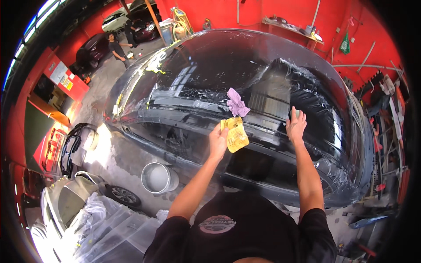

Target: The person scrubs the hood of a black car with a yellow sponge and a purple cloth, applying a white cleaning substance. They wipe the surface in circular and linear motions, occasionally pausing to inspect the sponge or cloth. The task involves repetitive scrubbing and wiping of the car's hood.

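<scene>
My left hand (218,139) pinches a creased yellow printed sheet (237,135), which resembles sandpaper, above the near side of a black car (210,57). Over toward the right, my right hand (297,126) rests at the edge of the car's roof. Its fingers close on a small pale green pad (297,113), mostly hidden under them. A crumpled purple cloth (237,103) lies on the car just beyond the yellow sheet. Black plastic film (313,96) partly wraps the car's right part, beside a dull grey panel (270,94).
On the floor to my left stands a bucket (159,178) of greyish liquid. Behind it, clear plastic sheeting (116,228) drapes a pale car body. Metal parts and racks (388,114) crowd the right wall. A person (116,47) stands at the far left, near other cars.
</scene>
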Demonstrator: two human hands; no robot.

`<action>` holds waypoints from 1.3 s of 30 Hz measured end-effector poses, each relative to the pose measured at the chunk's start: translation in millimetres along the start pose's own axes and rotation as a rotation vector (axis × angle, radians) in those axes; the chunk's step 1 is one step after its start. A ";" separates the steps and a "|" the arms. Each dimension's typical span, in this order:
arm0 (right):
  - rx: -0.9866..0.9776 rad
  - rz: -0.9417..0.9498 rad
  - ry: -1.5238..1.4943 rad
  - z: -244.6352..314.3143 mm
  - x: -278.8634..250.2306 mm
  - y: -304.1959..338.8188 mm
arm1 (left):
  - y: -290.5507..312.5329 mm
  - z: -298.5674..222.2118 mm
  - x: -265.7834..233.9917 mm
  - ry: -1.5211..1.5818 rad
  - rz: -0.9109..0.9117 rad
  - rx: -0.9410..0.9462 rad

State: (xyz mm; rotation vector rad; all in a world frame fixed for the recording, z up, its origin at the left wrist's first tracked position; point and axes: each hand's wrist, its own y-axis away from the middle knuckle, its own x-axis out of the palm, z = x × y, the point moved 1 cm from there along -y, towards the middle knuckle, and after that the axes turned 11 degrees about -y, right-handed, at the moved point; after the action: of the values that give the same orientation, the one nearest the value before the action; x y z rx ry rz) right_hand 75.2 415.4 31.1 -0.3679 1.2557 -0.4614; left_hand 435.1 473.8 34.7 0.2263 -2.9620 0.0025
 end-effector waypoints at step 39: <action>0.208 0.324 -1.538 179.8 -92.3 26.6 | 19.2 -99.4 58.3 -0.377 0.118 0.609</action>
State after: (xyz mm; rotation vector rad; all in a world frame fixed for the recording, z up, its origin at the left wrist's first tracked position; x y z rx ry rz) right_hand 229.6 489.0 142.2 -0.2208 -0.2416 0.0522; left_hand 392.3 485.5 142.7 0.1338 -3.2454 0.9846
